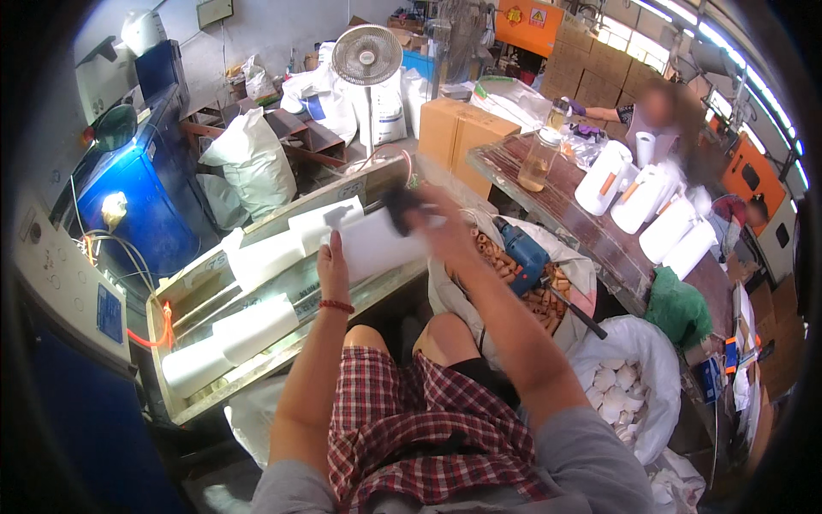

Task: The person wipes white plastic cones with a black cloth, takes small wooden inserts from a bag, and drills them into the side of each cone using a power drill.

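My left hand (332, 272) is closed around the lower end of a white cylindrical jug body (377, 246), which lies tilted over the wooden trough in front of me. At its other end, my right hand (438, 221) grips a dark, blurred piece (399, 211) against the white wall. Motion smears that hand and the dark piece, so its kind is unclear. Several more white cylinders (257, 329) lie in the long wooden trough (184, 417) beyond and left of my knees.
On my right, an open sack (582, 267) holds brown pieces (541, 310) and a blue power tool (523, 254). A bag of white pieces (618, 396) stands nearer. White jugs (604, 178) and a glass jar (539, 161) stand on a table (556, 190); a co-worker (655, 128) is behind it.
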The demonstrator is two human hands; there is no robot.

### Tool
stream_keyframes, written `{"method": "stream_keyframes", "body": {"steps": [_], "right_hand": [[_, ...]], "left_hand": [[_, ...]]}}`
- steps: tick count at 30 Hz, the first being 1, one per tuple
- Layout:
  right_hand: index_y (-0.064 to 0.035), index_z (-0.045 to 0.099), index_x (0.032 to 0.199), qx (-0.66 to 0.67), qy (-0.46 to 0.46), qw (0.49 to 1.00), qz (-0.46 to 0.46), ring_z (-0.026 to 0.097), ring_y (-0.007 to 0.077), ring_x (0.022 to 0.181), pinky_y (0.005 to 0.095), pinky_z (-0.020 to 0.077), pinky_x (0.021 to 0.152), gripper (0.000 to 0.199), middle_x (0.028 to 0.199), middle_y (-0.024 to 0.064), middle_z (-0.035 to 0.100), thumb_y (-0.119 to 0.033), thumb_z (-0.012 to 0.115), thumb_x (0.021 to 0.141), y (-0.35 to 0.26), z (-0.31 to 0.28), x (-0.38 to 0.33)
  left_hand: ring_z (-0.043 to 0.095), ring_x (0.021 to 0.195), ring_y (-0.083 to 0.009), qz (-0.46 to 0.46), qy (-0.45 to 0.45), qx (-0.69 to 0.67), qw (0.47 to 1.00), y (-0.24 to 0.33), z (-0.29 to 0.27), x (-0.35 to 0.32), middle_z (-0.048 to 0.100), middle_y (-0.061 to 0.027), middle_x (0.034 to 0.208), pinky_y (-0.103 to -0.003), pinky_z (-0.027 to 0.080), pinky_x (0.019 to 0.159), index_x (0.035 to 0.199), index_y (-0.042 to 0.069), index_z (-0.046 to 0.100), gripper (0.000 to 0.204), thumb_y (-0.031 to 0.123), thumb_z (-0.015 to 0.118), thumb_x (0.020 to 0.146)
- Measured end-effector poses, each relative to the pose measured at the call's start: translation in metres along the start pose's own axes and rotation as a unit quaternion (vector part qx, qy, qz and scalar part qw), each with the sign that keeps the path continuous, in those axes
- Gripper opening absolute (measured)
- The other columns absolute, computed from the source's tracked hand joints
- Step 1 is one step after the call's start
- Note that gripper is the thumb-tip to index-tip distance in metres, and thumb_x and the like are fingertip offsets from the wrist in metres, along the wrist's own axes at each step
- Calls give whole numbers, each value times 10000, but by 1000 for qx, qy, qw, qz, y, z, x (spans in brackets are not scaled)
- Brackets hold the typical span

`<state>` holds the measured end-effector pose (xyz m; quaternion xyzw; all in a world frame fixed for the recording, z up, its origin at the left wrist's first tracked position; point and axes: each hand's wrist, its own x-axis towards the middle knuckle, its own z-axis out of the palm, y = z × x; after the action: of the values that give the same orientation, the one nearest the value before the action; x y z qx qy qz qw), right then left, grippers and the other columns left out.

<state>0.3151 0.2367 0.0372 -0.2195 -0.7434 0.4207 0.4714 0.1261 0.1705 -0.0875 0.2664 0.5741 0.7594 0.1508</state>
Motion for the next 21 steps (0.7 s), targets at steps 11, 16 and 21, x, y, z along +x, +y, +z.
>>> {"method": "stream_keyframes", "body": {"steps": [11, 16, 21], "right_hand": [[2, 534, 1014, -278, -109, 932, -206, 532, 352, 965, 428, 422, 883, 302, 988, 181, 560, -42, 562, 717, 78, 91, 43], [-39, 501, 1187, -177, -257, 950, -31, 561, 373, 970, 426, 441, 866, 531, 1017, 208, 595, -65, 592, 665, 50, 88, 54], [-36, 589, 1067, -175, -310, 924, -136, 524, 338, 998, 409, 419, 889, 430, 993, 138, 598, -60, 595, 637, 46, 89, 42]], "left_hand": [[468, 700, -83, -20, 5, -39, 999, -32, -18, -11, 575, -9, 820, -242, 400, 602, 990, -5, 580, 304, 291, 585, 917], [527, 846, -133, 46, -62, -5, 997, 0, -23, -26, 586, -79, 969, -264, 442, 740, 1099, -49, 530, 377, 283, 571, 924], [521, 948, -163, -6, -55, -46, 997, -6, -11, -26, 556, -93, 1071, -303, 425, 826, 1171, -15, 473, 467, 379, 534, 930]]}}
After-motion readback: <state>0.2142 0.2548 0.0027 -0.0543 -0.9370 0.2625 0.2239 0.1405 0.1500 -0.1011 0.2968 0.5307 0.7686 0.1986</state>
